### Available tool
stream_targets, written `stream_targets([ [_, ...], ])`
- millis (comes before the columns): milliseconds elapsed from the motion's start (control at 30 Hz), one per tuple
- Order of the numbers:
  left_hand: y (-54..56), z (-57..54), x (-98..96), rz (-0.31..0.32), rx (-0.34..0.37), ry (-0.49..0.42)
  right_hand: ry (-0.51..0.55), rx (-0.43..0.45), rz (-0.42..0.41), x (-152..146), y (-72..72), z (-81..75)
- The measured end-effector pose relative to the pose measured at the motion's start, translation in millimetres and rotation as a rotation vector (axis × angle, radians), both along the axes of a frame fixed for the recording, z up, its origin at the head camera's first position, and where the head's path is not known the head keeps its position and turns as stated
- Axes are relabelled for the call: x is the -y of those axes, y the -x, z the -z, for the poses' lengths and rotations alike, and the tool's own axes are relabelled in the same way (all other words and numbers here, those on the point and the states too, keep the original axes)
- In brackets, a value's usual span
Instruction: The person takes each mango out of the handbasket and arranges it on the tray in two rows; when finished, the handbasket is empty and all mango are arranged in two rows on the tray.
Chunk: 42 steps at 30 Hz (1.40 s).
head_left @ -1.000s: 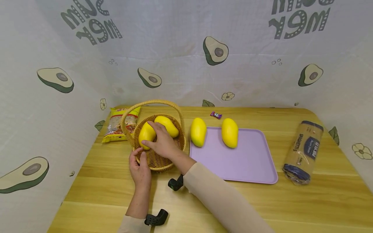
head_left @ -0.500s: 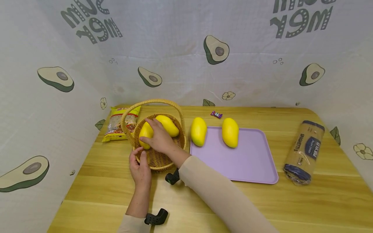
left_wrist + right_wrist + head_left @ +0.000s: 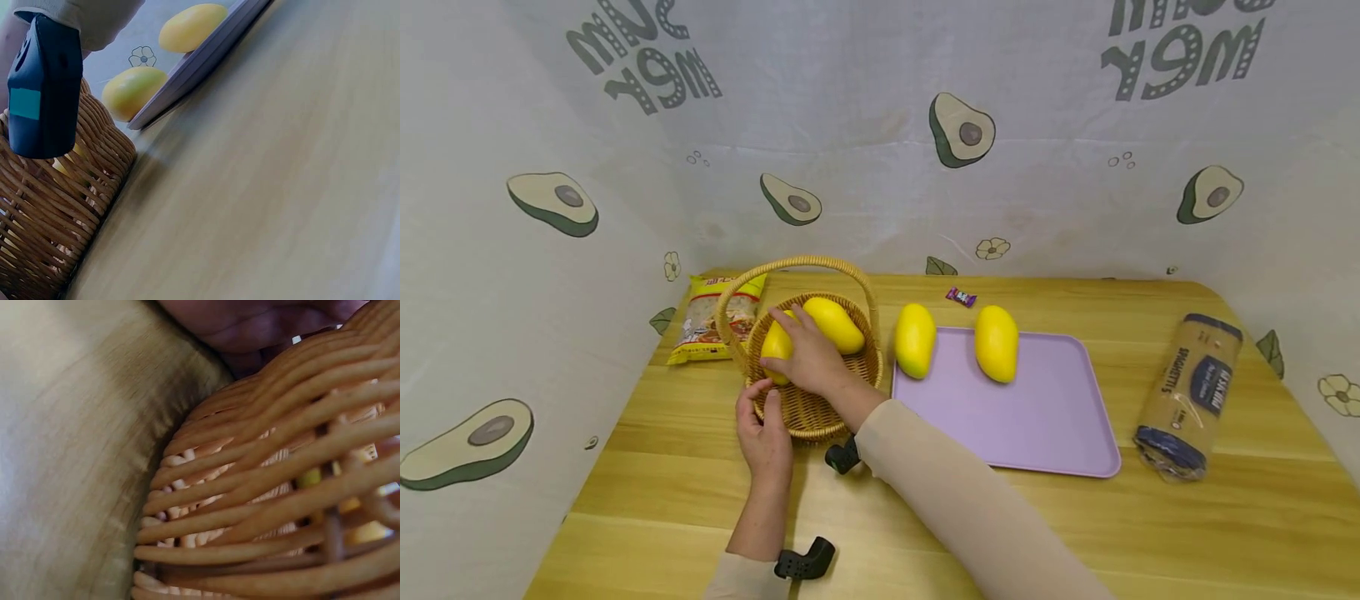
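In the head view, a wicker basket (image 3: 805,425) with an arched handle stands at the left of the table and holds two yellow mangoes. My right hand (image 3: 816,358) reaches into it and grips the left mango (image 3: 775,346), which it partly covers. Behind that hand, the other mango (image 3: 835,325) leans against the far side. My left hand (image 3: 765,437) holds the basket's near-left rim. In the left wrist view the basket's woven wall (image 3: 56,206) is close by; the right wrist view also shows its weave (image 3: 262,506), with part of a hand (image 3: 244,325) beyond.
Right of the basket lies a lilac tray (image 3: 1037,425); one mango (image 3: 915,342) rests at its left edge, another (image 3: 997,343) on its far part. A spaghetti pack (image 3: 1187,396), a yellow food bag (image 3: 715,321) and a small purple wrapped sweet (image 3: 961,297) lie around.
My right hand has shifted slightly left and farther over the left mango, its forearm following. The left hand keeps its place on the basket. The whole head view has shifted slightly.
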<state>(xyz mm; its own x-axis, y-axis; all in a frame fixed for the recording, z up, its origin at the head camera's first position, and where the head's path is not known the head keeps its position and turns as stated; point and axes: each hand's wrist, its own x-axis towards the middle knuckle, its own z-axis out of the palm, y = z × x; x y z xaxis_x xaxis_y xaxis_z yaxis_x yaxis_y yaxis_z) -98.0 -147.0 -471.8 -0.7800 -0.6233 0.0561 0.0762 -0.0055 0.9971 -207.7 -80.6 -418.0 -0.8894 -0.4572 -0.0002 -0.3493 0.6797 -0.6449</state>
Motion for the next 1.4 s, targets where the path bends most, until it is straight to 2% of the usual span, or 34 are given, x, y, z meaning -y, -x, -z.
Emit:
stream_targets([
  [233,0.2,0.2,0.6,0.003,0.028,0.009,-0.013,-0.014,-0.017,-1.1,0.8,2.2],
  [433,-0.3,1.0,-0.2,0.005,0.027,0.008,0.003,-0.012,-0.003,-2.5,0.6,3.9],
  [733,-1.7,-1.4,-0.8,-0.008,0.024,-0.001,-0.027,-0.034,0.002,-0.5,0.1,4.7],
  [1400,-0.5,0.8,0.8,0.012,0.029,0.001,-0.062,-0.007,-0.009,-1.1,0.5,4.9],
])
